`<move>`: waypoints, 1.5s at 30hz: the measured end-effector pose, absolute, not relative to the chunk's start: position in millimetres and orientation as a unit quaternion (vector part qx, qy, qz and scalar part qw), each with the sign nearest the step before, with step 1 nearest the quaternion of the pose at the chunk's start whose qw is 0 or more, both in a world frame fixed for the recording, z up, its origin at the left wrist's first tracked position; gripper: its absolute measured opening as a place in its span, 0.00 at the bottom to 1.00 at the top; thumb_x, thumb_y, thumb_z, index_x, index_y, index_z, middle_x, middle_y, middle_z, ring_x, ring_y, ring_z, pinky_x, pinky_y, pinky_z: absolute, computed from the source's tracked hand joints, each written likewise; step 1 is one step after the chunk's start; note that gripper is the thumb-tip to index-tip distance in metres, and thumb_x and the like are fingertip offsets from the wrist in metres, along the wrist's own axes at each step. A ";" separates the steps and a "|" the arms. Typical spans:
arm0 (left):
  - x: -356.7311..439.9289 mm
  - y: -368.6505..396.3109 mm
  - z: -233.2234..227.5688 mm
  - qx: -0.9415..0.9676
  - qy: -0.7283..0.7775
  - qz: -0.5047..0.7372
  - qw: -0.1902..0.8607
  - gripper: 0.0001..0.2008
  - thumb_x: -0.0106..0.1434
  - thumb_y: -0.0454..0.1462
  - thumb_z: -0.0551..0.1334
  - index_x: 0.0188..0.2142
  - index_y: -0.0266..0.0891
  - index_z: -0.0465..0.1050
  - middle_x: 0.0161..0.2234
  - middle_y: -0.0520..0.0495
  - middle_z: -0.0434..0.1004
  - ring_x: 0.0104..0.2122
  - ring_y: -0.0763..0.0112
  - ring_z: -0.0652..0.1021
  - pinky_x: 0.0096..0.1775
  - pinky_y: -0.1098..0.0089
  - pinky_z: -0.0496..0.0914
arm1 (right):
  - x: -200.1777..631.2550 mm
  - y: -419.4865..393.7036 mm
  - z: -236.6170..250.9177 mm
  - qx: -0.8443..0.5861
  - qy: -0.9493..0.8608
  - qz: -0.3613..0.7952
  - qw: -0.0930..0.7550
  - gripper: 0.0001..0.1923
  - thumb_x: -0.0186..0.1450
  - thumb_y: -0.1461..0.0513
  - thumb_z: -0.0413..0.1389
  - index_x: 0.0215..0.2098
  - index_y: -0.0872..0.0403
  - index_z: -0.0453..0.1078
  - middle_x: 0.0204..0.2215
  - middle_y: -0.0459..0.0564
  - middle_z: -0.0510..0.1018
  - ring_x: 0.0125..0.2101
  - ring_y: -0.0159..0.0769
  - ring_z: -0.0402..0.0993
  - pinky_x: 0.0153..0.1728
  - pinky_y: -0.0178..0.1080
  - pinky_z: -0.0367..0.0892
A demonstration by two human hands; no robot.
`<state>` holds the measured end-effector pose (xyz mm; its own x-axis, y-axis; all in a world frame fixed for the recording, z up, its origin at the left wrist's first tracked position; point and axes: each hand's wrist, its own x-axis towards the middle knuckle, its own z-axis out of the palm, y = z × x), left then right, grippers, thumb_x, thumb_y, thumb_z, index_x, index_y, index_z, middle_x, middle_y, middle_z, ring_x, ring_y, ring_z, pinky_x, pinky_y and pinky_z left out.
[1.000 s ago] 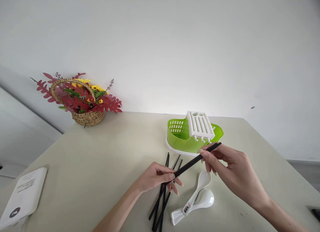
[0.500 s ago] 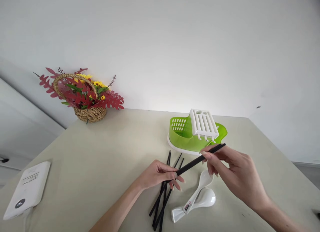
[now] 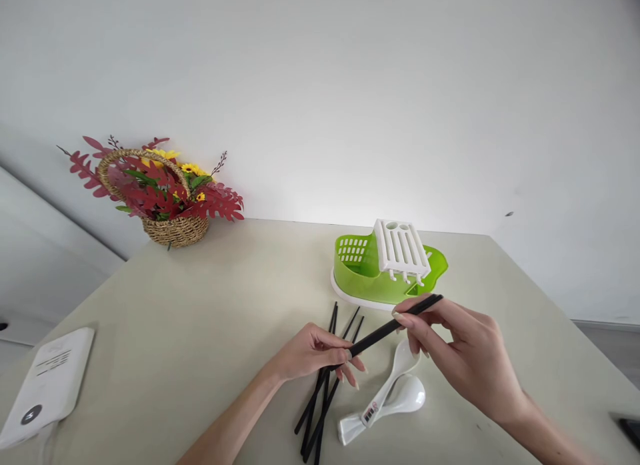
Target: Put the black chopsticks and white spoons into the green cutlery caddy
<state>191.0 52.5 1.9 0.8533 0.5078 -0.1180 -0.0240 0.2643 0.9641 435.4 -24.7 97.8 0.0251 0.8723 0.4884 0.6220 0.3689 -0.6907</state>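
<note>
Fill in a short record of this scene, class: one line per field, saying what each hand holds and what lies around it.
left hand: pinches the lower part of a raised black chopstick
right hand: grips the same chopstick near its upper end
loose chopsticks: lie crossed on the table, under the left hand
white spoons: two, overlapping, beside the chopsticks
green drainer: behind the hands, white slotted rack on top
flower basket: far left corner
white device: left edge

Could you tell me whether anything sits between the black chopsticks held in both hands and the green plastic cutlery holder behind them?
Nothing visible does. The held black chopsticks, gripped by the left hand and right hand, hang just before the green plastic cutlery holder; the white plastic spoons lie nearer, out of the way.
</note>
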 end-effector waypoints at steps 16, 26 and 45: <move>192.4 52.2 1.6 0.572 0.242 0.204 0.757 0.20 0.63 0.49 0.73 0.37 0.31 0.86 0.34 0.36 0.86 0.29 0.64 0.84 0.31 0.71 0.73 | 429.0 -25.1 112.7 -0.558 -0.664 0.151 0.474 0.14 0.73 0.52 0.59 0.33 0.50 0.76 0.20 0.44 0.76 0.20 0.33 0.72 0.19 0.33 0.64; 191.2 58.6 -9.2 0.525 0.259 0.302 0.753 0.25 0.58 0.53 0.76 0.36 0.29 0.83 0.31 0.39 0.83 0.24 0.67 0.81 0.30 0.68 0.73 | 429.3 -5.3 150.0 -0.516 -0.649 0.256 0.497 0.18 0.74 0.49 0.57 0.34 0.51 0.74 0.19 0.44 0.76 0.19 0.31 0.71 0.20 0.34 0.65; 161.5 94.5 -9.7 0.064 0.231 0.577 0.780 0.23 0.62 0.36 0.67 0.23 0.42 0.51 0.21 0.60 0.46 0.18 0.78 0.52 0.20 0.71 0.50 | 468.9 131.1 192.9 -0.594 -0.656 0.118 0.450 0.16 0.72 0.52 0.59 0.30 0.51 0.69 0.24 0.45 0.80 0.22 0.32 0.77 0.26 0.37 0.67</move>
<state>161.5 94.5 -9.7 0.2263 0.9310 -0.2864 -0.8716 0.3248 0.3672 468.9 131.1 192.9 0.1109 0.8862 0.4499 0.6738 0.2658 -0.6895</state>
